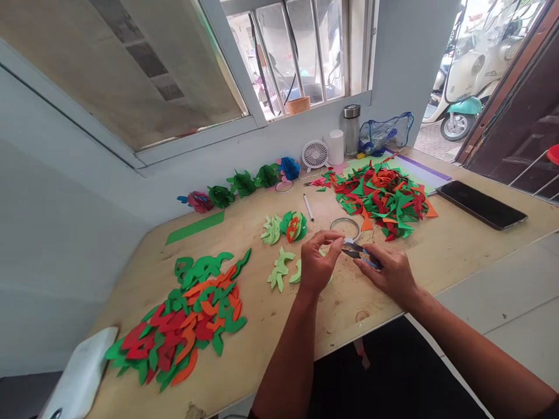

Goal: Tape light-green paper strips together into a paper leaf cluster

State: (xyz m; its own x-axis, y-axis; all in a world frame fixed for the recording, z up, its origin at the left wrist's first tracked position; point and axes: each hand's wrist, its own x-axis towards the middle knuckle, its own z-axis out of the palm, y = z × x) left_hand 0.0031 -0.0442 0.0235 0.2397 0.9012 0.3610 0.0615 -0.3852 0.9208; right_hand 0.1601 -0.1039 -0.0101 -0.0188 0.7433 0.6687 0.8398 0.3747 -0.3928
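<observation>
"Where does your light come from?"
"Window (301, 41) and doorway (480, 64), both glaring nearly white."
"And at the table (253, 343)?"
"Soft daylight reaches my hands (321, 259); fine detail smears slightly. The left wall (52, 203) falls grey, and my forearms (292, 343) stretch toward the bottom edge."

Scissors (351, 254) in the right hand (392, 270) sit above a desk (253, 331), before a heap of scraps (384, 195); cut shapes (187, 317) lie at left, a phone (483, 203) at right, a fan (315, 155) and bottle (351, 132) behind.
</observation>
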